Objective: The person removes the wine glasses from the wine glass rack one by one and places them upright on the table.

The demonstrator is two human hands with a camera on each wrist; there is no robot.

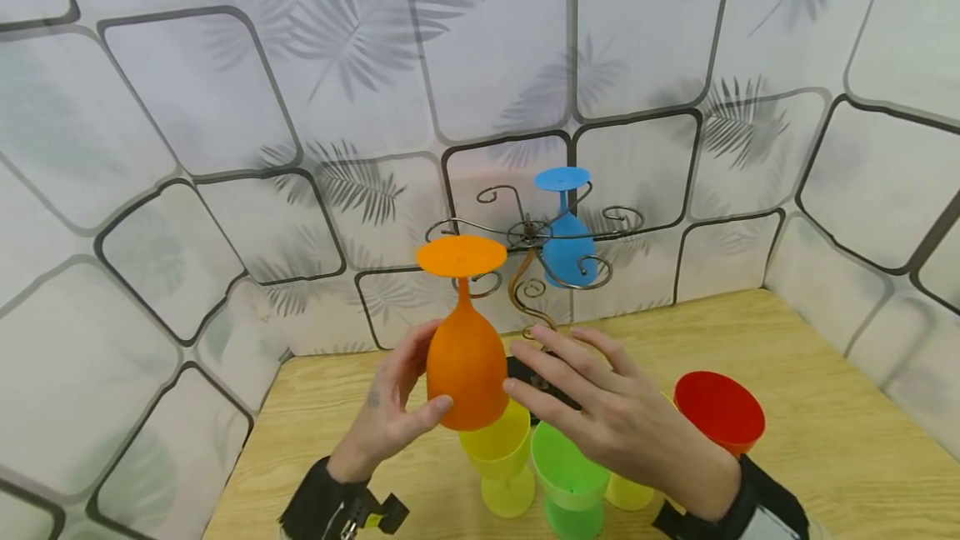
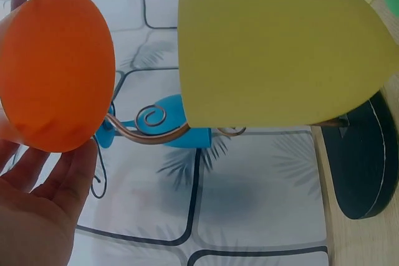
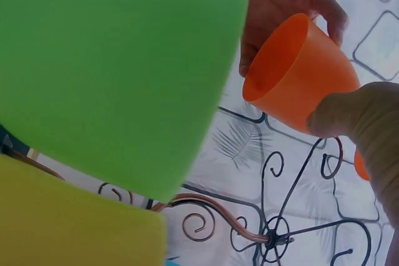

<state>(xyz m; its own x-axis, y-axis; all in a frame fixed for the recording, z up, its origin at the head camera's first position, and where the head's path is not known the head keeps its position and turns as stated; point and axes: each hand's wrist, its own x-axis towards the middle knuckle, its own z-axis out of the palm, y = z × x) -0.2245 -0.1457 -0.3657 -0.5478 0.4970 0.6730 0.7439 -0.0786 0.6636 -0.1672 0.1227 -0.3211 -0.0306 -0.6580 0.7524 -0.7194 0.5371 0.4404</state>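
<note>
An orange plastic goblet is held upside down, foot on top, in my left hand, with the thumb on its near side. My right hand is on the other side, fingers spread and extended, one fingertip right at the bowl. In the right wrist view the right thumb overlaps the bowl. Behind stands a scrolled metal goblet rack with curled arms. A blue goblet hangs upside down by its foot from one arm at the back right. The orange foot is close in front of the rack's left arms.
On the wooden table a yellow goblet and a green goblet stand upright below the hands. Another yellow goblet is partly hidden by the right arm. A red goblet stands to the right. The rack's black base sits behind them.
</note>
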